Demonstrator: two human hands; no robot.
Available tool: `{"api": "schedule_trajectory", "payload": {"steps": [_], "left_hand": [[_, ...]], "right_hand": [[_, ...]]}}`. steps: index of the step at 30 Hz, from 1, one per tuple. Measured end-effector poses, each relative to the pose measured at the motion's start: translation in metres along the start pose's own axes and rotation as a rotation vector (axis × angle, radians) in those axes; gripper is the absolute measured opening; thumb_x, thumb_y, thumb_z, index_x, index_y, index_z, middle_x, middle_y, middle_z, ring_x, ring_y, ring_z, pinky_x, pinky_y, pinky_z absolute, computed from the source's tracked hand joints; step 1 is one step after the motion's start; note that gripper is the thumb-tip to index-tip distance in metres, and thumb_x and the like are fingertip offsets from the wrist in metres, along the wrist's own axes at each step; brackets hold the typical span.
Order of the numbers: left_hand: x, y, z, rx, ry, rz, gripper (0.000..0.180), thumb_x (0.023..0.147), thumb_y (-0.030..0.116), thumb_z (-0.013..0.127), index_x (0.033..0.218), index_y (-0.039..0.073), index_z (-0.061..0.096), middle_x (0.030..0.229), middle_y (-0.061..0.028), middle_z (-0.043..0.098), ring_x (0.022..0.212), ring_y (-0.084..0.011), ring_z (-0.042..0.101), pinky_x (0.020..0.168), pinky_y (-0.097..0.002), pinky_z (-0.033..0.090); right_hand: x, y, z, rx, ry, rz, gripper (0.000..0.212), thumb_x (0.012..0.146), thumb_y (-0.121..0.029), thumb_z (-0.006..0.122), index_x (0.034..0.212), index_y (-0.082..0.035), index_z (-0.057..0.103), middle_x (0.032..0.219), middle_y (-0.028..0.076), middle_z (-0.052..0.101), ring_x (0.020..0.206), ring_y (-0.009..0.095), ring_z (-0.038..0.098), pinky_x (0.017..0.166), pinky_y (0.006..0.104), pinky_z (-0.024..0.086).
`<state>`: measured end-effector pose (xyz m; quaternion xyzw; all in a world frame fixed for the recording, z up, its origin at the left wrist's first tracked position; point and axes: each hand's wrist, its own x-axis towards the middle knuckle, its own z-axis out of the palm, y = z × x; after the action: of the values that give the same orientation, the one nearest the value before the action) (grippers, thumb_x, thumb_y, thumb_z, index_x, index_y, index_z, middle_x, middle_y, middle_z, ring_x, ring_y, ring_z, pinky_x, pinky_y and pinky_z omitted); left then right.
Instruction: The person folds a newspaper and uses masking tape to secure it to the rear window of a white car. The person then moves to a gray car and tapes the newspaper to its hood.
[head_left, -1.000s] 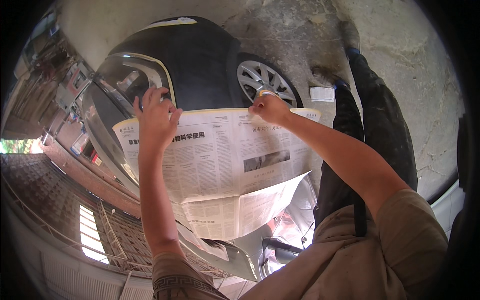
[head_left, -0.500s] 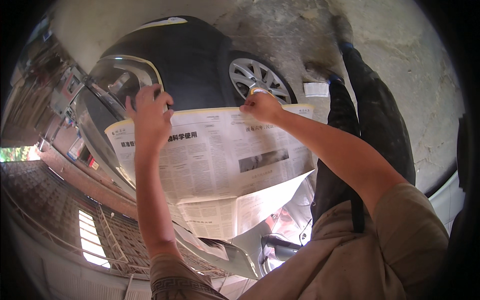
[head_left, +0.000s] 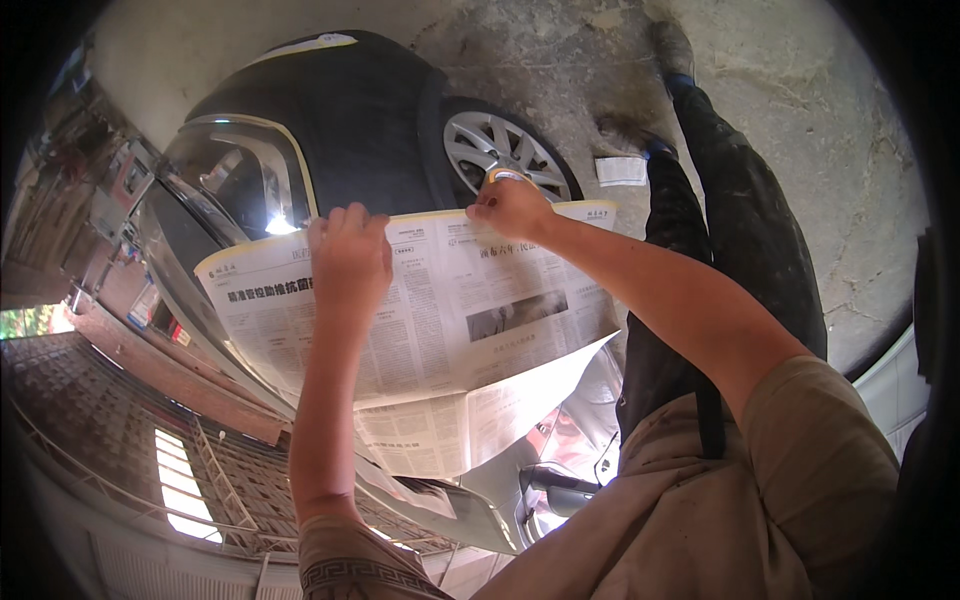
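An opened newspaper sheet (head_left: 430,320) spreads in front of me, with a strip of yellow masking tape (head_left: 425,214) along its top edge. My left hand (head_left: 352,255) is closed on that taped edge, left of the middle, its fingertips bent over the top. Farther right, my right hand (head_left: 515,212) is closed at the same edge, with a roll of masking tape (head_left: 508,175) showing above its fingers. The sheet's lower part is folded and catches bright light. Behind the paper are the car's dark grey front panel (head_left: 350,120) and its headlight (head_left: 262,165).
A spoked car wheel (head_left: 500,145) stands just beyond my right hand. Yellow tape borders the headlight. A small white packet (head_left: 621,171) lies on the concrete floor (head_left: 790,110) near my feet. The car's side mirror (head_left: 560,490) is below the paper.
My left hand has moved right along the newspaper's top edge, and its fingers, spread before, are now drawn together on it. The right hand keeps its place on the edge.
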<state>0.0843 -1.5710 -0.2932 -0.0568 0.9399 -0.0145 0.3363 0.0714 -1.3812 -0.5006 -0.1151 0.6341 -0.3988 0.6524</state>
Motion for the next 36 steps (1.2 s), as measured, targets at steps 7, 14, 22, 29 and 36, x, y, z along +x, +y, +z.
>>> {"api": "schedule_trajectory", "payload": {"steps": [7,14,22,29,36], "left_hand": [[-0.002,0.026,0.026,-0.061,-0.119,-0.048,0.029,0.091,0.010,0.067,0.119,0.007,0.074,0.097,-0.0101,0.072,0.097,-0.0277,0.065,0.093,-0.0421,0.047],[0.006,0.048,0.043,-0.031,-0.253,-0.105,0.038,0.085,0.016,0.071,0.121,0.004,0.073,0.089,-0.0088,0.077,0.086,-0.0272,0.071,0.084,-0.0410,0.048],[0.009,0.065,0.027,-0.021,-0.387,-0.142,0.049,0.089,0.023,0.071,0.135,0.004,0.067,0.134,-0.0164,0.067,0.125,-0.0224,0.061,0.098,-0.0447,0.045],[-0.045,0.036,0.023,0.090,-0.133,-0.290,0.071,0.100,0.043,0.064,0.160,0.011,0.042,0.166,-0.0131,0.039,0.156,-0.0286,0.033,0.127,-0.0544,0.024],[-0.050,-0.016,-0.010,0.365,-0.063,-0.450,0.072,0.106,0.053,0.050,0.162,0.011,0.037,0.168,-0.0088,0.038,0.157,-0.0279,0.031,0.127,-0.0557,0.023]], "right_hand": [[0.000,-0.004,-0.002,0.001,-0.011,0.007,0.033,0.093,-0.043,0.074,0.098,-0.012,0.080,0.091,0.011,0.077,0.092,0.029,0.073,0.083,0.0424,0.056],[0.004,0.003,0.003,-0.002,-0.025,0.027,0.033,0.092,-0.045,0.073,0.101,-0.015,0.081,0.095,0.010,0.078,0.096,0.029,0.073,0.086,0.0424,0.056],[-0.009,0.015,-0.028,-0.087,-0.035,0.131,0.062,0.090,-0.055,0.072,0.133,-0.011,0.071,0.110,0.016,0.078,0.108,0.031,0.074,0.095,0.0408,0.056],[-0.022,0.037,-0.060,-0.035,0.010,0.155,0.065,0.093,-0.056,0.070,0.137,-0.008,0.068,0.125,0.020,0.073,0.111,0.035,0.072,0.096,0.0417,0.055],[-0.033,0.037,-0.074,-0.087,0.032,0.143,0.064,0.094,-0.055,0.067,0.138,-0.008,0.068,0.125,0.019,0.073,0.114,0.034,0.071,0.098,0.0417,0.054]]}}
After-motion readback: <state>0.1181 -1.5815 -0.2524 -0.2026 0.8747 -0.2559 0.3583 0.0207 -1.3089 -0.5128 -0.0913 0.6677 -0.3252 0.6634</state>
